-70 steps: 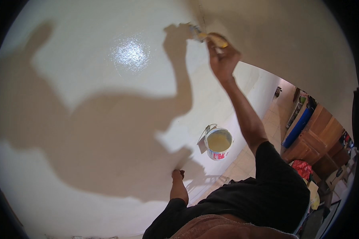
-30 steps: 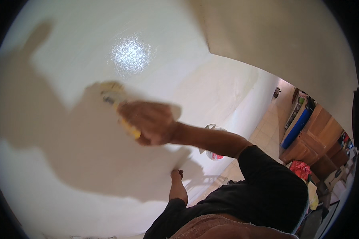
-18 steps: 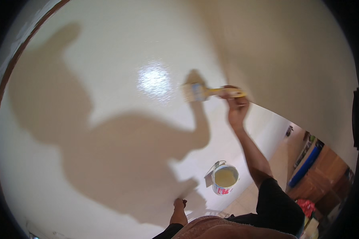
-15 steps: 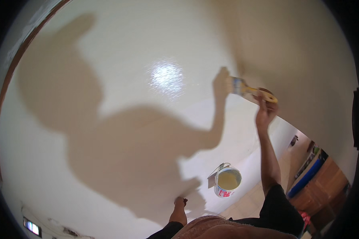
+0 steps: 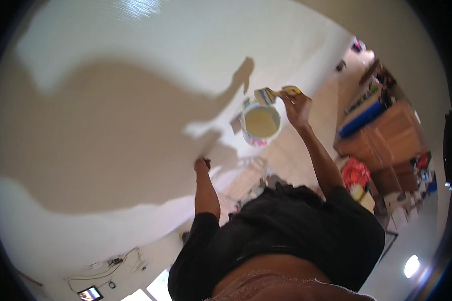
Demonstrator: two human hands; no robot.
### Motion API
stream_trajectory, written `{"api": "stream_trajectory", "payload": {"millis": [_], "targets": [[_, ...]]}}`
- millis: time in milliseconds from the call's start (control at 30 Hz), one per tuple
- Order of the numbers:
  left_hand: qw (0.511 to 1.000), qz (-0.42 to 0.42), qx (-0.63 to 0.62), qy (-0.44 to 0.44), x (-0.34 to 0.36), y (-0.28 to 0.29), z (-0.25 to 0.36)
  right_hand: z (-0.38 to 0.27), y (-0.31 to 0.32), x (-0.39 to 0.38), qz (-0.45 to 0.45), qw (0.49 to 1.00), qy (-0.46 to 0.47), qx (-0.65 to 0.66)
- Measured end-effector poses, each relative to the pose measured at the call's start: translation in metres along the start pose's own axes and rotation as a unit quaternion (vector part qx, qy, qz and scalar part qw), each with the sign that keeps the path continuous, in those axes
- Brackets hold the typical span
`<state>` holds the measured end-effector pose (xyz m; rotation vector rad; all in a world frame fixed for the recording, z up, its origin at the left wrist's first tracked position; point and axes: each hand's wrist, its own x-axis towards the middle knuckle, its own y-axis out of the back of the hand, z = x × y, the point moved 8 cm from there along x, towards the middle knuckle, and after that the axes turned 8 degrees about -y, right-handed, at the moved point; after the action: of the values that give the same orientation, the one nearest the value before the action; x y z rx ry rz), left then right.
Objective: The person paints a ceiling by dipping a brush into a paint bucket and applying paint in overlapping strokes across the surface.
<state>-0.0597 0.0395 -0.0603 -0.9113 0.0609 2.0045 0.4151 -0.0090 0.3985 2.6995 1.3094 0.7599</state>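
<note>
Riding on the person's head, the left fisheye camera is looking down past the nearby black shirt point(image 5: 286, 226) at five o'clock and facing the wall point(image 5: 110, 135), which is stretching farther off from eight to one o'clock

Brush point(image 5: 272, 95) near bucket point(image 5: 257, 143) with paint point(image 5: 262, 124) inside
</note>
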Motion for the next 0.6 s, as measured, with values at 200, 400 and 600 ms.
{"api": "stream_trajectory", "payload": {"millis": [200,400,600], "targets": [[0.992,0.045,0.096,0.062,-0.035,-0.010,0.014,0.084,-0.056,-0.026,-0.072,0.978,-0.057,-0.186],[0.983,0.063,0.163,0.062,-0.042,-0.018,0.021,0.154,-0.110,-0.043,-0.214,0.917,-0.106,-0.319],[0.987,0.038,0.136,0.076,-0.027,-0.012,0.013,0.181,-0.126,-0.054,-0.248,0.897,-0.135,-0.341]]}}
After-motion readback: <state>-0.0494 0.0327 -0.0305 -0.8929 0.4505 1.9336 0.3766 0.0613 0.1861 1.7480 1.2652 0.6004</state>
